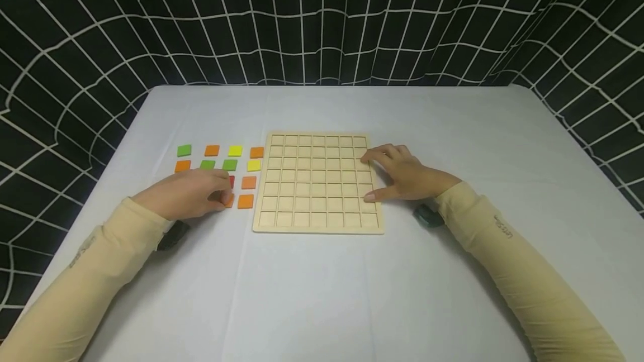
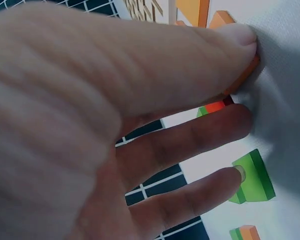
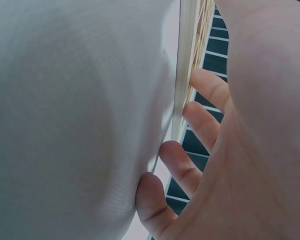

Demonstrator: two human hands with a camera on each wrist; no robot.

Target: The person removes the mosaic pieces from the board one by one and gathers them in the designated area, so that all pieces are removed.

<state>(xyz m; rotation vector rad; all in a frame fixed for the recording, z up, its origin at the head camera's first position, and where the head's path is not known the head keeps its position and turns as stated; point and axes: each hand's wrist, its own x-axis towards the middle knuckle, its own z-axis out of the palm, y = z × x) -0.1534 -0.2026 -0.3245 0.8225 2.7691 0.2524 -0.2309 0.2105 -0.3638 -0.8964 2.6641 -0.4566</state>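
Note:
On the white table lies a square wooden grid board (image 1: 318,232), its visible cells bare. My left hand (image 1: 188,191) is at the board's left among small square tiles. Its thumb and forefinger pinch an orange tile (image 2: 245,76) at the table surface, mostly covered by the thumb. Behind those fingers a red tile (image 1: 232,181) is partly hidden. In the left wrist view, another fingertip is at a green tile (image 2: 255,177). My right hand (image 1: 402,172) rests on the board's right edge with fingers and thumb spread; some fingertips touch the wooden side (image 3: 182,75).
More tiles lie in loose rows left of the board, among them a yellow tile (image 1: 235,151), a green tile (image 1: 184,150) and an orange tile (image 1: 245,201). A black curtain with white grid lines (image 1: 322,32) surrounds the table's far and side edges.

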